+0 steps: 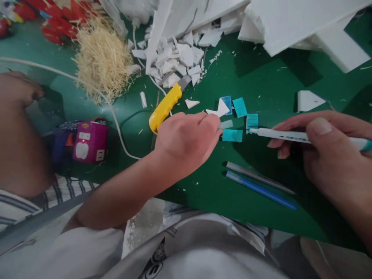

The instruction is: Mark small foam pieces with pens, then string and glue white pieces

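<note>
My right hand holds a white marker with a teal end; its tip touches a small teal piece on the green table. My left hand is closed, with a pale bluish piece poking out by its fingertips. White foam bits show just above those fingers, partly over a blue piece. More teal pieces lie close by, one above and one below. A yellow cutter rests beyond my left wrist. Below the pieces are a grey pen and a blue pen.
White foam scraps are heaped at the top middle, beside straw. Large foam sheets lie at the top right. A magenta box, a white cable and another person's arm are on the left.
</note>
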Tool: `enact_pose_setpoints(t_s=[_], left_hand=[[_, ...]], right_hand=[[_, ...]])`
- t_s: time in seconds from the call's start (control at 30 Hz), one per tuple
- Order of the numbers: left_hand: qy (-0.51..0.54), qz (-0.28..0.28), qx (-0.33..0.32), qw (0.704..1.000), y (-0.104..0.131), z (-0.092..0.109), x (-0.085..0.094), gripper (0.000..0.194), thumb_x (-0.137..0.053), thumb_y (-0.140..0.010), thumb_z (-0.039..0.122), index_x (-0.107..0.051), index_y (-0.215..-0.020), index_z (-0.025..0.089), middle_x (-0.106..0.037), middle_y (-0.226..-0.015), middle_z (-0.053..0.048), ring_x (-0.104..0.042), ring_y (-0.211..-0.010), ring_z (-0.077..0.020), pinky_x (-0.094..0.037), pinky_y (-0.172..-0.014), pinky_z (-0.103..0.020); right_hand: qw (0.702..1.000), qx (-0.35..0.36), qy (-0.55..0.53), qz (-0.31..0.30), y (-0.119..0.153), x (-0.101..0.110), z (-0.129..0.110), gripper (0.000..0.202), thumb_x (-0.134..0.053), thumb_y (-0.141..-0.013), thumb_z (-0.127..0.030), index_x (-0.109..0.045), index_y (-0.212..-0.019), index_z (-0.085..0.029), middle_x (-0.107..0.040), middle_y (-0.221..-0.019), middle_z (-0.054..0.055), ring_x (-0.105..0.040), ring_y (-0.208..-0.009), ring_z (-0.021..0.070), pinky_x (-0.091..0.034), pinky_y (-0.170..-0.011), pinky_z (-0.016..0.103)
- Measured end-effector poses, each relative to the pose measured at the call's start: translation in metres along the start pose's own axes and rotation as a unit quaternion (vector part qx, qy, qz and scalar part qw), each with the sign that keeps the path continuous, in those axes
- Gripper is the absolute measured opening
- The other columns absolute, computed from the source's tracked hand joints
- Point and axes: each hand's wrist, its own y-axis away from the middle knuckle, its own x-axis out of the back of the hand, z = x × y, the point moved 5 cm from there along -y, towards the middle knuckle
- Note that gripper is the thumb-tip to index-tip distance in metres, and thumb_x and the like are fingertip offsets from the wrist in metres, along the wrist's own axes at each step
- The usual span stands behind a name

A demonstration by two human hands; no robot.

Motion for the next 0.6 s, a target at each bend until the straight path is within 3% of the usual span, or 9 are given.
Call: enact_pose_setpoints(t_s=[0.23, 0.6], left_hand=[[0.035, 0.040, -0.074, 0.996, 0.0011, 0.0106, 0.0009, 0.031, -0.048, -0.104, 0.034, -0.074, -0.088, 0.025, -0.072, -0.069, 0.001, -0.067, -0.068, -0.0147, -0.046, -0.066, -0.028], [0.035, 0.087, -0.097, 0.991, 0.0019, 0.0096, -0.0018, 0.027, -0.051, -0.104, 0.033, -0.074, -0.095, 0.023, -0.075, -0.075, 0.000, -0.069, -0.070, -0.0146, -0.047, -0.066, -0.026]], right_hand=[[0.999, -0.007, -0.029, -0.024, -0.0028, -0.0003, -0.0031, 0.022, -0.071, -0.089, -0.043, -0.079, -0.081, -0.024, -0.072, -0.068, 0.005, -0.062, -0.052, 0.0161, -0.048, -0.048, 0.033], [0.997, -0.018, -0.074, -0.027, -0.0066, -0.0024, -0.0020, 0.022, -0.073, -0.087, -0.043, -0.079, -0.076, -0.025, -0.071, -0.064, 0.004, -0.061, -0.048, 0.0159, -0.046, -0.042, 0.031]])
